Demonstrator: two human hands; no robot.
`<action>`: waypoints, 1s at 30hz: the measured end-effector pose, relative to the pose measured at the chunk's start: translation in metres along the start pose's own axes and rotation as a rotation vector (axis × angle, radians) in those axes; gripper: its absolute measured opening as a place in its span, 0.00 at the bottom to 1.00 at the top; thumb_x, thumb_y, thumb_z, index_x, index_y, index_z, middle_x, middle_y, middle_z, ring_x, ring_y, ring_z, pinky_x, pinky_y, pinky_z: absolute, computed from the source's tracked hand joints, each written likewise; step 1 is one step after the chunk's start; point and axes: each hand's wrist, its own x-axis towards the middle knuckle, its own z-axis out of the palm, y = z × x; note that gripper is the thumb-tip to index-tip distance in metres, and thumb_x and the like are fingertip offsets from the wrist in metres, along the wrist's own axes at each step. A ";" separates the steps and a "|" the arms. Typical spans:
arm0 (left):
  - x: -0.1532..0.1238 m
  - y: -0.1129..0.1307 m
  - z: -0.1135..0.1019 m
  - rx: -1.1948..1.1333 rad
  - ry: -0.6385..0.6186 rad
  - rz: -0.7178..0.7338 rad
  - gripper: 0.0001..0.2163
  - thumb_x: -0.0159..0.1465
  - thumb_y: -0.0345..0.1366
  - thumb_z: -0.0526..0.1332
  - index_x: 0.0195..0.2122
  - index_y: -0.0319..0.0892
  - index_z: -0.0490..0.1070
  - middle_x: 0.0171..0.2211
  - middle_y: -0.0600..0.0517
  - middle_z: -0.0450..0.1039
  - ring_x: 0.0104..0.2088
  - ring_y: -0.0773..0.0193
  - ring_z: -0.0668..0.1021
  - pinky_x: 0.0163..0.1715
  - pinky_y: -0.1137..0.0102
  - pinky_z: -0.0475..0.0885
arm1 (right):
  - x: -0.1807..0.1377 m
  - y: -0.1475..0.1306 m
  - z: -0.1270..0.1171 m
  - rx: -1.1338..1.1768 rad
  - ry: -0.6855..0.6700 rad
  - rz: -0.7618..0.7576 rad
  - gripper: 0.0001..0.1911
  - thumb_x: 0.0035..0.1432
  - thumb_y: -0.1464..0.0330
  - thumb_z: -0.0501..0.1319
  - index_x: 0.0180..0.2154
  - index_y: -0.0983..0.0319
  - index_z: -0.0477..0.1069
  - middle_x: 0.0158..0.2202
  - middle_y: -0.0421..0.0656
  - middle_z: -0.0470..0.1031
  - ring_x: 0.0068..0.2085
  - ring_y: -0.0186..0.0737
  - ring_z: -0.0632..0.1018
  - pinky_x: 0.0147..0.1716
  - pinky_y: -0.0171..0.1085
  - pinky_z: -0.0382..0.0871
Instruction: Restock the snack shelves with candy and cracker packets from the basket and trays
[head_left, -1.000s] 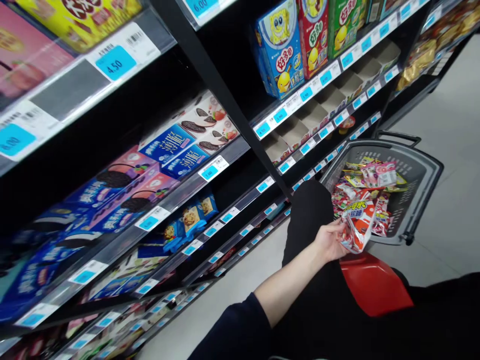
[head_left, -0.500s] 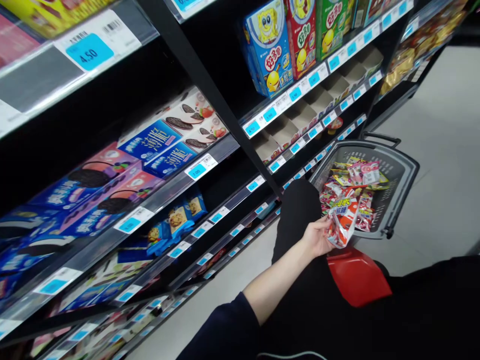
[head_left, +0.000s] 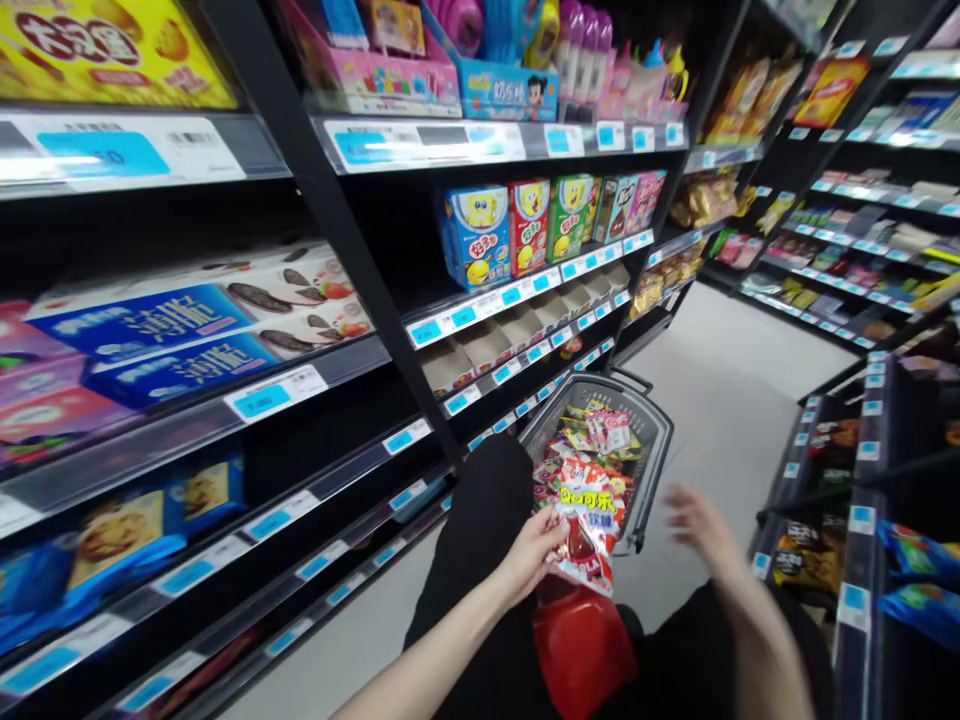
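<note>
Well, the left hand pinches the left edge of a glossy red-and-white plastic packet, held at the near end of a grey perforated plastic basket — and now the right hand has appeared, blurred, fingers loosely parted, seemingly empty, so both flank the packet.

Packets in basket, boxes on left shelf, bags seemingly on right shelf

Red and white on the packet, yellow and blue in its lettering; mainly grey on the basket.
</note>
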 end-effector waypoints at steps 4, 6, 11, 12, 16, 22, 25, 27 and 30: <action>0.013 0.003 0.010 0.124 -0.013 -0.008 0.19 0.48 0.34 0.73 0.40 0.38 0.73 0.35 0.50 0.77 0.36 0.59 0.78 0.39 0.67 0.72 | 0.006 0.010 0.028 0.177 -0.136 0.039 0.22 0.49 0.56 0.68 0.43 0.63 0.73 0.39 0.49 0.79 0.38 0.47 0.79 0.38 0.48 0.74; 0.017 0.008 0.011 0.131 -0.042 -0.070 0.21 0.51 0.42 0.70 0.45 0.40 0.72 0.40 0.46 0.76 0.39 0.54 0.78 0.40 0.60 0.72 | 0.004 0.018 0.041 0.268 -0.129 0.042 0.23 0.46 0.54 0.69 0.39 0.63 0.75 0.38 0.51 0.80 0.39 0.52 0.79 0.42 0.51 0.72; 0.017 0.011 0.003 -0.068 -0.260 -0.478 0.29 0.58 0.55 0.58 0.54 0.39 0.65 0.51 0.39 0.70 0.47 0.45 0.76 0.46 0.48 0.66 | -0.002 0.023 0.038 0.473 -0.159 0.017 0.26 0.41 0.47 0.67 0.37 0.59 0.76 0.38 0.50 0.80 0.44 0.54 0.78 0.46 0.53 0.69; 0.017 0.009 0.001 -0.097 -0.302 -0.553 0.29 0.57 0.54 0.59 0.53 0.37 0.66 0.50 0.37 0.70 0.47 0.44 0.75 0.46 0.50 0.67 | -0.003 0.021 0.035 0.495 -0.179 0.014 0.25 0.39 0.48 0.69 0.36 0.58 0.77 0.38 0.49 0.80 0.45 0.54 0.78 0.46 0.53 0.69; 0.018 0.002 -0.003 -0.075 -0.297 -0.458 0.25 0.53 0.35 0.65 0.53 0.39 0.65 0.43 0.42 0.73 0.41 0.53 0.78 0.40 0.60 0.72 | -0.005 0.019 0.023 0.520 -0.225 0.015 0.19 0.32 0.57 0.74 0.29 0.57 0.77 0.47 0.49 0.76 0.52 0.56 0.73 0.49 0.51 0.68; 0.019 -0.004 0.000 0.149 -0.102 -0.092 0.30 0.49 0.27 0.67 0.53 0.48 0.64 0.43 0.49 0.70 0.34 0.60 0.78 0.33 0.62 0.77 | 0.002 0.035 0.017 0.525 -0.064 0.097 0.22 0.51 0.52 0.63 0.47 0.53 0.71 0.46 0.46 0.76 0.43 0.47 0.78 0.41 0.46 0.73; 0.018 -0.006 0.001 0.260 -0.037 0.050 0.31 0.50 0.32 0.69 0.55 0.49 0.62 0.48 0.48 0.67 0.39 0.58 0.76 0.34 0.62 0.78 | 0.000 0.036 0.016 0.513 -0.077 0.109 0.31 0.53 0.54 0.63 0.57 0.51 0.60 0.48 0.47 0.75 0.40 0.47 0.79 0.37 0.46 0.75; 0.018 -0.006 0.000 0.297 -0.019 0.082 0.29 0.51 0.36 0.69 0.53 0.48 0.62 0.46 0.49 0.67 0.39 0.58 0.76 0.33 0.62 0.78 | -0.001 0.032 0.016 0.493 -0.108 0.097 0.38 0.51 0.57 0.66 0.61 0.50 0.53 0.48 0.47 0.76 0.41 0.47 0.79 0.38 0.46 0.74; 0.020 -0.006 0.000 0.330 -0.005 0.076 0.21 0.53 0.42 0.68 0.45 0.44 0.63 0.37 0.51 0.69 0.30 0.61 0.77 0.25 0.66 0.77 | -0.001 0.029 0.015 0.439 -0.130 0.073 0.38 0.46 0.60 0.70 0.58 0.54 0.61 0.45 0.47 0.78 0.43 0.49 0.79 0.40 0.45 0.73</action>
